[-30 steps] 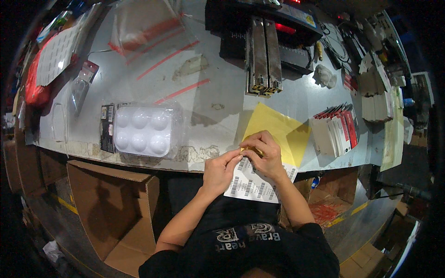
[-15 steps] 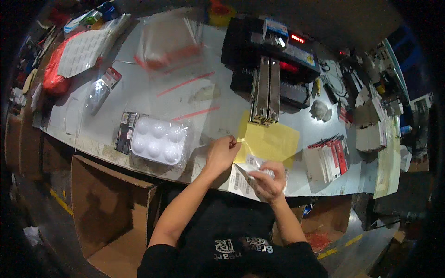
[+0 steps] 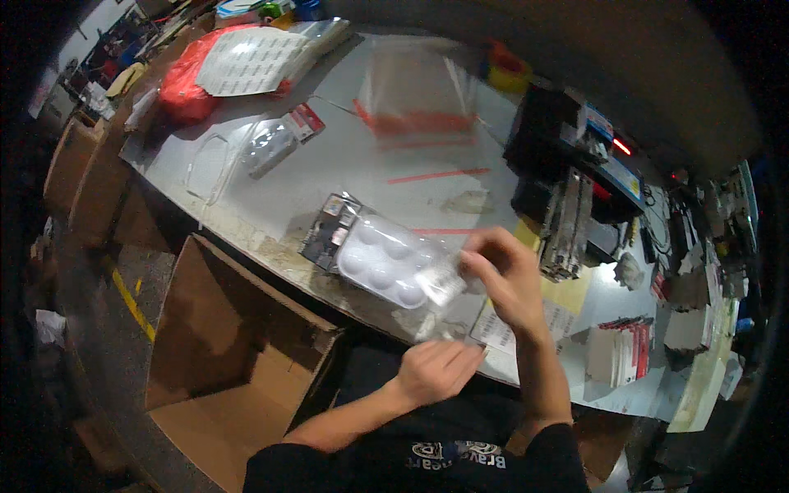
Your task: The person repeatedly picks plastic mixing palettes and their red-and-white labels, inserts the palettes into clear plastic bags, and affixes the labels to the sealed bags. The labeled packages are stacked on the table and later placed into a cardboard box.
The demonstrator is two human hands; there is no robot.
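Note:
A clear bag with a white six-cup tray point(image 3: 374, 255) and a dark printed card lies on the table in front of me. My right hand point(image 3: 514, 279) is over the tray's right end, thumb and fingers pinching a white sticker label point(image 3: 444, 283), smeared by motion. Closer to me, my left hand point(image 3: 440, 370) is closed at the table's front edge. Its fingertips meet the near corner of a white label sheet point(image 3: 497, 333); whether they grip it is hidden. Part of the sheet lies behind my right forearm, over yellow backing paper point(image 3: 567, 292).
A black machine with a metal rail point(image 3: 567, 222) stands at the right. Stacked red-and-white cards point(image 3: 618, 353) are nearer. Clear bags with red strips point(image 3: 423, 90) lie at the back, a packaged item point(image 3: 283, 140) to the left. An open cardboard box point(image 3: 238, 353) stands below the front edge.
My right hand has moved from the label sheet left to the bagged tray, carrying a label. My left hand has come down from the sheet's upper corner to the table edge. The view has shifted left.

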